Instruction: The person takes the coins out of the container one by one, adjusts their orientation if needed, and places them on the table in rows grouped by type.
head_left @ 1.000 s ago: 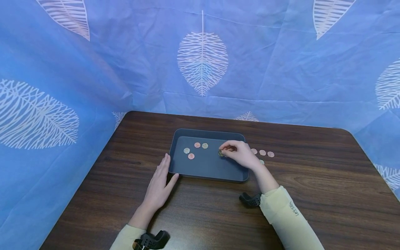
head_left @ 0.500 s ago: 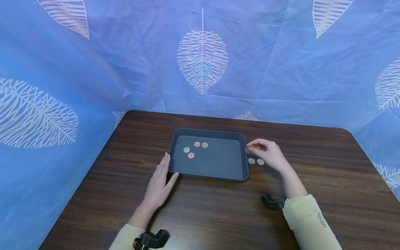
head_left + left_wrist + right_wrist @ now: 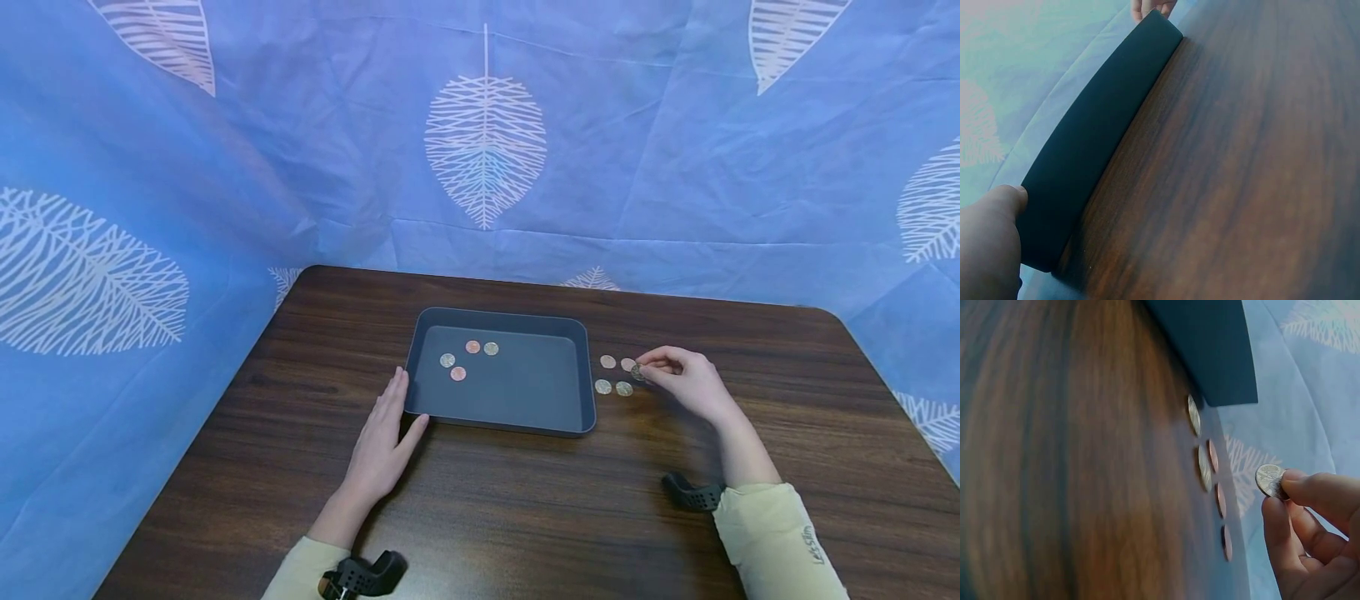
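My right hand pinches a silver-coloured coin between thumb and fingers, above the table right of the tray. Below and left of it lie two silver-coloured coins and copper-coloured coins; the right wrist view shows three copper-coloured ones, the farthest right hidden by the hand in the head view. The grey tray holds two copper-coloured coins and two paler coins in its left half. My left hand lies with straight fingers along the tray's left front corner, its thumb touching the front wall.
The dark wooden table carries the tray and the coins. A blue leaf-patterned cloth hangs behind the table and along its sides. Black wrist devices sit at both sleeves.
My right hand has moved right with the coin, from over the tray, past its right wall, to above the table coins. The left hand and the tray coins stay in place.
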Demonstrator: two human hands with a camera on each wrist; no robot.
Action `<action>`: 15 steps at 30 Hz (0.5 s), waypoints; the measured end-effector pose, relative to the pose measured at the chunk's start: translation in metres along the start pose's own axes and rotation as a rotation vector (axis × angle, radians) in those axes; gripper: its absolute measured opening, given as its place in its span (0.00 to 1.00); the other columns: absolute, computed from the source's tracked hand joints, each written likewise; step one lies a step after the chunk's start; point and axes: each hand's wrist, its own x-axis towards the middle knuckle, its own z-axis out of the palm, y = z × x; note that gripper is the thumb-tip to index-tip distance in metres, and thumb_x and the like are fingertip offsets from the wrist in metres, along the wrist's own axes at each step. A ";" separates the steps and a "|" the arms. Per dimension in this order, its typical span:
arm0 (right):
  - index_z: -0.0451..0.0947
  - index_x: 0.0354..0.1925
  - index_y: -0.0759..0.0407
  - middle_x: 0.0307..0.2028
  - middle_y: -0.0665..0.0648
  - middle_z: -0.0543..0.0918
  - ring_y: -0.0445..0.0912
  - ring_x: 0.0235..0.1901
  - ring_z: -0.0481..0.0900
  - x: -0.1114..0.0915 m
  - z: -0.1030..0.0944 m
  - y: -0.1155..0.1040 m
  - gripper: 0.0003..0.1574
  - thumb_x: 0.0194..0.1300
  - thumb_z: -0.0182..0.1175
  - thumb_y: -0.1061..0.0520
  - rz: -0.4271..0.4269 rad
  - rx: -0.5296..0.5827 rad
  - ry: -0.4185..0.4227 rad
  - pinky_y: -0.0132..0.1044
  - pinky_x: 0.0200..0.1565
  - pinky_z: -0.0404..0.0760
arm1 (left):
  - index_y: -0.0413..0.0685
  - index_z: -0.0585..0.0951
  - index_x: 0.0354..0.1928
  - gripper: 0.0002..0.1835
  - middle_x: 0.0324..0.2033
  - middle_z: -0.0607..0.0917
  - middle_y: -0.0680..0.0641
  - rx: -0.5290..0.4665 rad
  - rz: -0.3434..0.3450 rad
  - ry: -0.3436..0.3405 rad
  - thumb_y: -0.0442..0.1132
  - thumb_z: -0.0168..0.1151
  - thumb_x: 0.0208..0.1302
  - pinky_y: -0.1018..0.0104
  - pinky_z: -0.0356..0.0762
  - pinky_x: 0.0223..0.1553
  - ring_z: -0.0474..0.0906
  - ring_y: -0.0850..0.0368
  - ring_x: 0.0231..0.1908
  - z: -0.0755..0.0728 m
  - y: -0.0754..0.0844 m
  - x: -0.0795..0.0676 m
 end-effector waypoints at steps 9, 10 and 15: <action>0.78 0.49 0.67 0.39 0.61 0.84 0.41 0.34 0.82 -0.005 -0.003 0.009 0.19 0.68 0.60 0.54 0.049 -0.003 -0.073 0.34 0.33 0.79 | 0.49 0.48 0.75 0.38 0.74 0.48 0.50 0.010 0.009 0.010 0.58 0.45 0.72 0.49 0.46 0.69 0.46 0.50 0.72 0.001 -0.001 0.000; 0.78 0.49 0.68 0.39 0.61 0.84 0.41 0.34 0.82 -0.006 -0.003 0.010 0.19 0.68 0.60 0.54 0.048 -0.012 -0.076 0.34 0.33 0.79 | 0.49 0.48 0.75 0.38 0.74 0.48 0.50 0.011 0.008 0.011 0.58 0.45 0.72 0.49 0.46 0.69 0.46 0.50 0.72 0.001 -0.001 0.000; 0.78 0.48 0.68 0.39 0.60 0.84 0.43 0.34 0.82 -0.006 -0.002 0.013 0.19 0.67 0.61 0.54 0.049 -0.049 -0.086 0.35 0.35 0.78 | 0.49 0.47 0.76 0.37 0.74 0.47 0.51 0.004 0.000 0.005 0.55 0.47 0.73 0.50 0.45 0.70 0.45 0.51 0.72 0.000 -0.001 0.001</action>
